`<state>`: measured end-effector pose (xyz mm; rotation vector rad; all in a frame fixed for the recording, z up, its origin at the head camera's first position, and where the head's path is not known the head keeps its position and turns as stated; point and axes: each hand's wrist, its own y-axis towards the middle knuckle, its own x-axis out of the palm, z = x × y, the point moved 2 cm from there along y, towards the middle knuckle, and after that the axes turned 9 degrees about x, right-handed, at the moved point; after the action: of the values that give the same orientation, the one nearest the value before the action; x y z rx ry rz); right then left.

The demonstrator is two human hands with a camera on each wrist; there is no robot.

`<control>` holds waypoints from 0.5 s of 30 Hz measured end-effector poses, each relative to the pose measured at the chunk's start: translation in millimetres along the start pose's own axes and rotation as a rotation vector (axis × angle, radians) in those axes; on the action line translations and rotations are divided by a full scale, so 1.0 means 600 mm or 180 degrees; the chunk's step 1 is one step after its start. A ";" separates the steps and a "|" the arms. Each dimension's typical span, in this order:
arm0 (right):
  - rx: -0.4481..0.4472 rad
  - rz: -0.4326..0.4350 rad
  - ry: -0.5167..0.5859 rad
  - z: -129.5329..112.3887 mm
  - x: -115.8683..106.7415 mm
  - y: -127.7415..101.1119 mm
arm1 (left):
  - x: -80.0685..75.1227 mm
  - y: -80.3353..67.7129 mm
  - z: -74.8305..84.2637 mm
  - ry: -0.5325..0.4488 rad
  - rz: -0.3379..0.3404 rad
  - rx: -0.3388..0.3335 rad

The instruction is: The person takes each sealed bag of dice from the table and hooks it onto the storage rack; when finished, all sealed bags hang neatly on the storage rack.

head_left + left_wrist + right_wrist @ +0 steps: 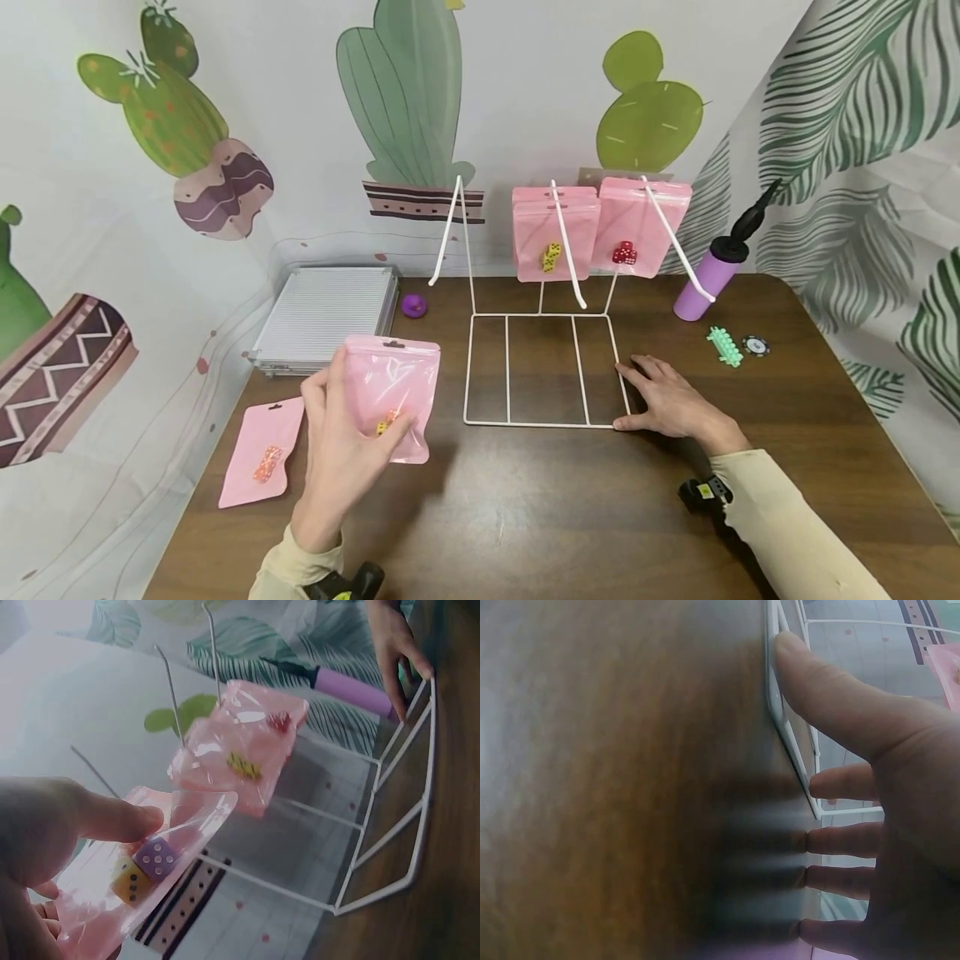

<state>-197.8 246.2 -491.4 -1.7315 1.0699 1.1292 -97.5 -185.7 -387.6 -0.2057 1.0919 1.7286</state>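
My left hand (341,446) holds up a pink zip bag (393,375) by its side, thumb across the front and fingers behind. Several dice (142,870), purple and yellow among them, show through its clear front. A white wire display rack (542,425) stands at the middle of the table. My right hand (671,400) rests at the rack's right side, thumb and fingertips on the base wire and tabletop, fingers spread. On the rack's middle hook hang pink bags (534,225) with yellow dice. A pink bag (611,208) with red dice hangs from the right hook. The left hook (446,237) is bare.
Another pink bag (251,467) with orange dice lies at the table's left edge. Behind it are a silver case (326,312) and a small purple ring (413,306). A purple hand pump (708,279), a green toy (724,346) and a poker chip (756,345) stand or lie right.
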 end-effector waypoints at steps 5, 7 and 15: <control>0.0006 -0.0005 0.0022 -0.001 -0.001 -0.001 | 0.006 0.015 0.023 -0.0119 0.0049 0.0063; -0.0001 0.0002 0.0016 0.000 0.000 -0.001 | 0.007 0.021 0.031 -0.0148 0.0077 0.0082; -0.0003 0.0026 0.0020 0.003 0.001 -0.001 | 0.014 0.045 0.068 -0.0342 0.0186 0.0247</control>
<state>-197.8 247.7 -492.3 -1.7340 1.0813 1.1304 -109.4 -150.9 -353.9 -0.0323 1.0931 1.7251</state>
